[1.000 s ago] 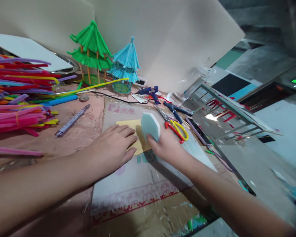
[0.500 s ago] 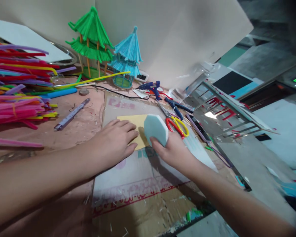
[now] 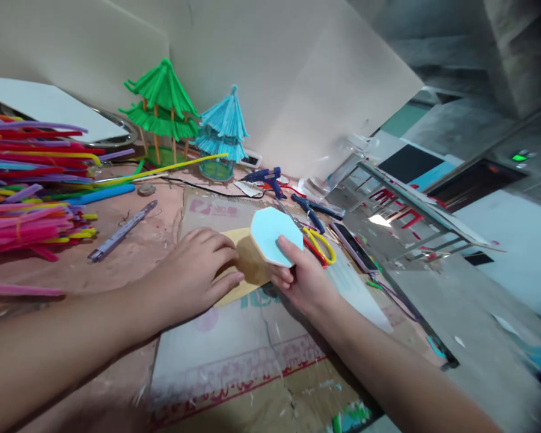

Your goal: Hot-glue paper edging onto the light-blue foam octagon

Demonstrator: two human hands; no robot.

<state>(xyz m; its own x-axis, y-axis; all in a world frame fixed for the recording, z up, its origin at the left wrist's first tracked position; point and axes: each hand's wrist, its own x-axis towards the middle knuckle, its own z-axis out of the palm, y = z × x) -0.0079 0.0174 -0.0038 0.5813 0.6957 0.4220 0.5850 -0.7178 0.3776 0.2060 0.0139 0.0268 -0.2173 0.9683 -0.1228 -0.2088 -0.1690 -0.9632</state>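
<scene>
Left hand (image 3: pixel 193 270) lies palm down, fingers spread flat, pressing the yellow sheet (image 3: pixel 247 264) onto the cardboard mat (image 3: pixel 234 337); it grips nothing, only weighs the sheet down. Right hand (image 3: pixel 304 279) is closed on the octagon foam piece (image 3: pixel 276 236), thumb on its pale blue face, the other fingers behind it. The piece stands tilted, face toward the camera, lower edge over the right part of the sheet; whether it touches the sheet cannot be told. Judgement: to seat the piece well, keep the left palm firm so the sheet cannot slide, bring the octagon down flat rather than edge first, and keep its sides square to the sheet's edges before pressing. Appearance of the piece: eight straight sides, light blue face, thick white foam edge, clean cut, no marks seen. The sheet is dull yellow, flat, partly shaded by both hands. Around: yellow-handled scissors (image 3: pixel 319 243) just right of the right hand, blue glue gun (image 3: pixel 265 177) behind, a phone (image 3: pixel 354 239) near the table's right edge, bundles of coloured pipe cleaners (image 3: pixel 31 192) far left, green pagoda model (image 3: pixel 160 111) and blue pagoda model (image 3: pixel 223 132) standing upright at the back
</scene>
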